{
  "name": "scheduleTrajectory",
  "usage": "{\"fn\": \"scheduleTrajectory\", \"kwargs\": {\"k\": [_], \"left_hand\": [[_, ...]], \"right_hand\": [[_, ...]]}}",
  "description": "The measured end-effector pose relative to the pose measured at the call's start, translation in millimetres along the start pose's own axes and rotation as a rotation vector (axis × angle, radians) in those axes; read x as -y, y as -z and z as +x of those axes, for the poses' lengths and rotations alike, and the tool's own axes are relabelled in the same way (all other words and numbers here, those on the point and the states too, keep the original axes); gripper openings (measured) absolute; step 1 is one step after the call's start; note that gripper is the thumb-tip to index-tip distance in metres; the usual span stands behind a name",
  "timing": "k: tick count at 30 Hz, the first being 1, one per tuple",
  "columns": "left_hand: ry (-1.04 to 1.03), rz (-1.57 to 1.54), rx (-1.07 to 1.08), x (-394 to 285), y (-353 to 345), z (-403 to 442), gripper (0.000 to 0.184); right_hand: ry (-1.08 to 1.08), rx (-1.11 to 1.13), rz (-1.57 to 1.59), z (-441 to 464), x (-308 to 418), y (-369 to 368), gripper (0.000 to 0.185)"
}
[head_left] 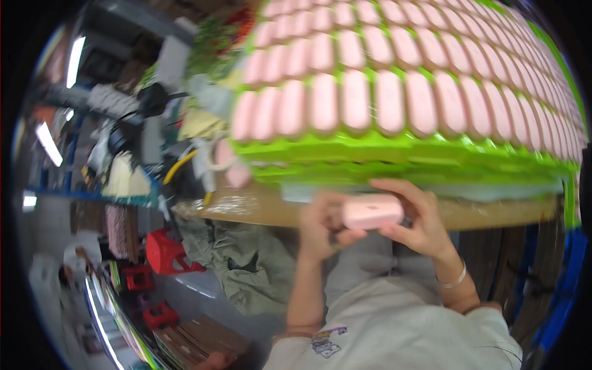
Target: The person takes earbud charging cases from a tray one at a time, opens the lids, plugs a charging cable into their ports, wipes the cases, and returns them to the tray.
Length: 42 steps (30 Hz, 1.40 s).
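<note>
Between my two hands is a pink oblong case [373, 211] with rounded ends and a small dark mark on its face. My left hand [320, 219], smeared by motion, closes on its left end, with the thumb below. Around the right end curls my right hand [425, 219], thumb under it and fingers above. Just beyond my hands, bright green trays [394, 151] are stacked at the edge of the brown table [493, 213]. Rows of similar pink oblong pieces [356, 102] fill the top tray.
Left of the trays lie scissors with a yellow handle [179, 166], a roll of tape [221, 157] and crumpled yellowish sheets [200, 126]. A grey-green garment [246, 265] hangs below the table's left side. Red stools [169, 251] stand on the floor; another person [74, 271] is at the far left.
</note>
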<state>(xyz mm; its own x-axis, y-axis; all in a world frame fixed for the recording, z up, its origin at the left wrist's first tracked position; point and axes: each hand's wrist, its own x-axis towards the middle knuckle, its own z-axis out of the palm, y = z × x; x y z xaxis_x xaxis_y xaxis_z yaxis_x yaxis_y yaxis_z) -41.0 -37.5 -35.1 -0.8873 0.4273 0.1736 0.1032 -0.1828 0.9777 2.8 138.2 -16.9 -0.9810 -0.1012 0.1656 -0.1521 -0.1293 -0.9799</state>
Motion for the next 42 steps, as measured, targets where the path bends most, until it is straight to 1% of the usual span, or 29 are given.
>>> {"fn": "scheduleTrajectory", "kwargs": {"k": [1,2,3,4,5,6,8,10,11,12,13,15,17,19,20,21,23,24,25,27,29,31,33,34,36,39,40,42], "left_hand": [[-0.008,0.16,0.045,5.0,7.5,-2.0,0.046],[0.005,0.152,0.036,0.7,5.7,0.5,0.045],[0.026,0.195,0.044,-5.0,7.6,3.0,0.045],[0.076,0.223,0.059,-9.3,8.8,1.5,0.045],[0.082,0.196,0.09,-11.7,8.2,1.5,0.047],[0.065,0.235,0.097,-12.5,8.2,1.1,0.048],[0.045,0.272,0.102,-15.0,12.2,3.6,0.049],[-0.026,0.239,0.138,-14.8,8.6,3.5,0.061],[-0.051,0.236,0.158,-16.1,9.1,6.9,0.061],[-0.025,0.275,0.138,-17.8,9.6,4.2,0.06],[0.0,0.306,0.135,-17.5,10.8,3.5,0.06],[0.006,0.217,0.075,-8.0,10.7,0.6,0.063],[-0.017,0.218,0.039,-4.9,11.4,-0.1,0.064],[-0.088,0.257,0.014,5.3,17.6,-2.0,0.07],[-0.075,0.238,0.017,2.9,11.7,-3.1,0.069],[-0.052,0.221,0.007,-0.1,8.2,-3.8,0.068],[-0.026,0.237,-0.02,-1.1,7.7,-3.3,0.065],[-0.032,0.262,-0.043,-2.9,4.4,-2.8,0.062],[-0.025,0.244,-0.021,-3.4,2.0,-1.7,0.062],[-0.032,0.251,-0.053,-4.5,0.4,-0.6,0.058],[-0.034,0.234,-0.053,-5.2,-2.4,0.9,0.055],[-0.042,0.314,-0.071,-2.7,0.8,-0.4,0.052],[-0.063,0.305,-0.083,5.1,4.6,0.2,0.049],[-0.089,0.348,-0.086,8.4,8.3,0.0,0.048],[-0.134,0.412,-0.09,13.2,13.3,0.1,0.045],[-0.113,0.435,-0.099,4.3,6.5,3.7,0.043],[-0.052,0.407,-0.141,-2.5,-0.9,2.2,0.039],[-0.039,0.42,-0.128,1.9,3.2,1.2,0.039]], "right_hand": [[0.075,-0.033,0.01,-1.2,-1.2,-1.8,0.054],[0.122,-0.066,0.022,0.3,-2.6,-3.0,0.05],[0.095,-0.015,0.039,1.7,-0.4,-4.3,0.05],[0.066,-0.028,0.059,-1.3,4.5,-6.4,0.049],[0.059,-0.046,0.074,-2.0,5.7,-7.2,0.049],[0.092,-0.013,0.081,2.1,-0.6,-5.6,0.049],[0.086,-0.059,0.101,-0.9,-9.1,-6.8,0.044],[0.104,-0.033,0.092,-4.1,-8.9,-7.8,0.041],[0.156,-0.014,0.079,1.6,-5.8,-5.7,0.038],[0.09,-0.067,0.163,-0.2,-0.2,-7.5,0.033],[0.123,-0.112,0.139,0.6,1.4,-6.7,0.033],[0.145,-0.006,0.138,1.3,-2.3,1.2,0.03],[0.099,0.033,0.13,-1.9,2.2,9.0,0.028],[0.185,0.071,-0.025,-4.9,15.5,15.8,0.028],[0.187,0.081,-0.061,-13.5,35.5,25.1,0.029],[0.21,0.02,-0.097,-18.0,52.5,35.1,0.029],[0.409,0.008,-0.319,-20.5,86.6,55.5,0.03],[0.408,-0.062,-0.439,-21.6,104.6,67.6,0.031],[0.401,-0.124,-0.558,-20.2,121.1,83.1,0.033],[0.387,-0.326,-0.479,-10.8,142.2,114.2,0.037],[0.427,-0.439,-0.514,12.0,158.8,159.8,0.039],[0.456,-0.502,-0.652,37.0,169.8,211.3,0.038],[0.347,-0.552,-0.705,56.5,180.0,247.4,0.038],[0.347,-0.553,-0.713,62.8,183.2,259.9,0.038],[0.228,-0.558,-0.75,75.0,188.8,276.6,0.039],[0.233,-0.531,-0.735,88.2,184.6,292.1,0.039],[0.233,-0.522,-0.744,91.4,182.6,297.5,0.039],[0.261,-0.525,-0.742,100.6,176.9,308.9,0.037]]}}
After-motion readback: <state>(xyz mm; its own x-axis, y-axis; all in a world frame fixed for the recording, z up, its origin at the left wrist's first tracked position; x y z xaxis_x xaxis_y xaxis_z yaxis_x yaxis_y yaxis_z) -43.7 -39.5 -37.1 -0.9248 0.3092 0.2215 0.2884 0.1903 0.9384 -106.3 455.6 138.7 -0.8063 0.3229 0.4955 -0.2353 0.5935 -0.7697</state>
